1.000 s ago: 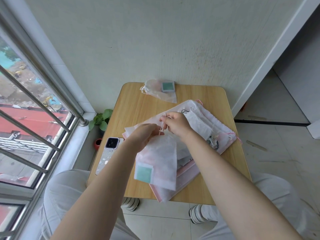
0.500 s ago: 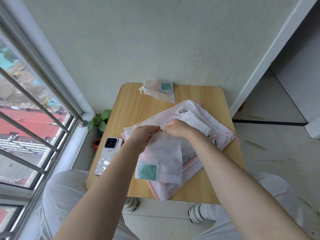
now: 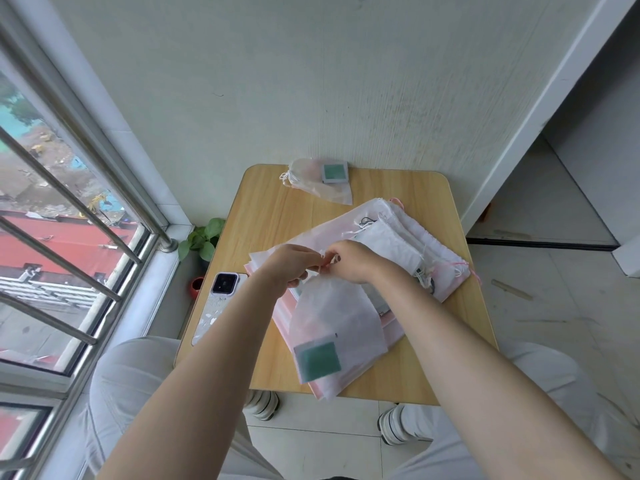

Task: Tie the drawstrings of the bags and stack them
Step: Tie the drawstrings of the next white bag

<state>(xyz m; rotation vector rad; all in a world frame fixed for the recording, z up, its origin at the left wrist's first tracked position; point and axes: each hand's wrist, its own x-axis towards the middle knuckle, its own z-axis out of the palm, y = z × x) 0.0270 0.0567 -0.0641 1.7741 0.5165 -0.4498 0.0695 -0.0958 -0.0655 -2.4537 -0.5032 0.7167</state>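
Both hands meet over the middle of the small wooden table [image 3: 263, 209], at the gathered mouth of a white translucent drawstring bag [image 3: 337, 323]. The left hand [image 3: 289, 265] has its fingers curled, fingertips pinching the thin white drawstring [image 3: 322, 263] at the bag's neck; the right hand [image 3: 349, 263] faces it, thumb and fingers pinched on the same cord from the other side. The two sets of fingertips sit just beside each other — whether a knot has formed between them is too small to tell. The bag hangs from the pinch toward the person, its body spread over the pile beneath, and a green square item [image 3: 318, 358] shows through the fabric in its lower corner.

Under it lies a pile of flat bags [image 3: 408, 244], white and pink, fanned diagonally across the table, with loose cords at the far-right ends. What these hold cannot be made out, apart from a dark shape near the right wrist.

At the table's far edge sits another small translucent bag [image 3: 318, 181], its mouth bunched and corded on the left — a green square shows inside it too. A phone [image 3: 216, 306] lies face down near the table's left edge, well apart from the bags.
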